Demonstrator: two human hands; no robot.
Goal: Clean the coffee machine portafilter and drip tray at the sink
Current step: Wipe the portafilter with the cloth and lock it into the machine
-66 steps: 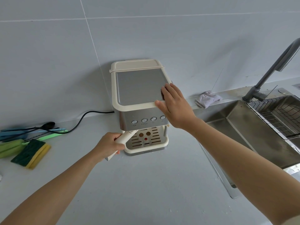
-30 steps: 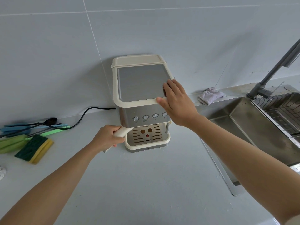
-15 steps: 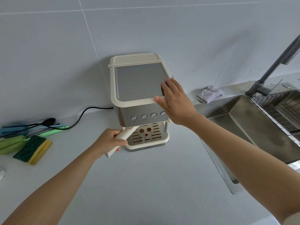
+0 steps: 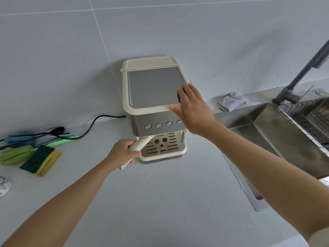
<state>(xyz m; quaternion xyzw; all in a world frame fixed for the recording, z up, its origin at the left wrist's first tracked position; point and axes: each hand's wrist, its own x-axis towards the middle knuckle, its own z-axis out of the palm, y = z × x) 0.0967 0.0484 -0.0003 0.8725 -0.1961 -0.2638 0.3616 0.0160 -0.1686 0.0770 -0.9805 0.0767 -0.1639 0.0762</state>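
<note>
- Your left grip is curled fully round the portafilter handle, below the buttons of the coffee machine.
- Your right grip lies flat, fingers straight, on the machine's top front-right corner.
- The drip tray sits in the machine's base.

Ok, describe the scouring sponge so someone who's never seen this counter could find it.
Start at the cream coffee machine against the wall and look left along the counter. The sponge lies in front of the long-handled tools there: the only flat block, dark green over yellow.
</note>
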